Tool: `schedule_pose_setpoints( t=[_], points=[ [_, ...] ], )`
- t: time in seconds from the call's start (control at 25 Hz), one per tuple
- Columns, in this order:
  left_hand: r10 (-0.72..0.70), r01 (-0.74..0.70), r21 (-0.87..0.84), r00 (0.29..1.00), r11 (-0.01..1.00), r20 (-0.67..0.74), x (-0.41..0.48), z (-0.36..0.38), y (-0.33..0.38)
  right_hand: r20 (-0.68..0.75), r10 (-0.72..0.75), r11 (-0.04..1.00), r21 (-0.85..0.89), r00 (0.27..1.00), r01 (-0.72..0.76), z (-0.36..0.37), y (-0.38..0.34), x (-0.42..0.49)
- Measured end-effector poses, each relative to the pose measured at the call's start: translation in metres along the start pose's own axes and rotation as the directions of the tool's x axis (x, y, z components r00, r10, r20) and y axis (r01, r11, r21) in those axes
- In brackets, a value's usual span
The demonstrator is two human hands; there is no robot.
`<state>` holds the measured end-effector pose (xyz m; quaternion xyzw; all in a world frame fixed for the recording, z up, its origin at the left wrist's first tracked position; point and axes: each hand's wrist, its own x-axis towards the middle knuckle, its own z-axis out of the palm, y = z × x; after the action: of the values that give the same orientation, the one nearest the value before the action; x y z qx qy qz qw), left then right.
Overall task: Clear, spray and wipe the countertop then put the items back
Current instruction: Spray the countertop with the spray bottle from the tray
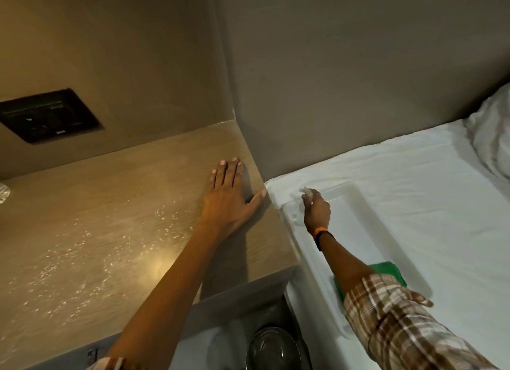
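Countertop (110,218) wood-grain, droplet-speckled; left hand (229,198) flat, grip open; right hand (317,212) grip closed on whitish object (307,192).

The countertop (116,204) is pale tan with a fine wood-grain pattern, speckled with glinting droplets and a warm yellow glow of reflected light near its front edge. Above the countertop, the wall (138,52) is plain beige, and the switch panel (49,115) set in it is black. Right of the countertop lies a white sheet (414,182), and on it a white tray (367,231). A bright green cloth (386,273) shows in the tray's near end. The right sleeve (400,322) is plaid, brown and cream. The wristband (321,235) is orange and black.
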<state>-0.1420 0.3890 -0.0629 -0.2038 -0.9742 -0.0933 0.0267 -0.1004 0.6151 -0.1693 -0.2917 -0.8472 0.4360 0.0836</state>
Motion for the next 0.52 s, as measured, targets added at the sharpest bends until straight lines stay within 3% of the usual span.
schedule_pose_setpoints(
  t=[0.2, 0.32, 0.52],
  points=[
    [-0.033, 0.033, -0.008, 0.999, 0.999, -0.012, -0.006, -0.013, 0.000, -0.100, -0.167, 0.980, 0.090, 0.981, 0.176, -0.028, -0.042, -0.012],
    [-0.042, 0.043, -0.026, 0.999, 0.999, 0.034, -0.018, -0.039, -0.007, -0.178, -0.247, 0.946, 0.168, 0.952, 0.277, -0.065, -0.110, -0.028],
    [-0.084, 0.084, 0.005, 0.996, 0.996, -0.017, -0.043, -0.089, -0.048, -0.256, -0.423, 0.853, 0.210, 0.869, 0.477, -0.095, -0.240, -0.069]
  ],
)
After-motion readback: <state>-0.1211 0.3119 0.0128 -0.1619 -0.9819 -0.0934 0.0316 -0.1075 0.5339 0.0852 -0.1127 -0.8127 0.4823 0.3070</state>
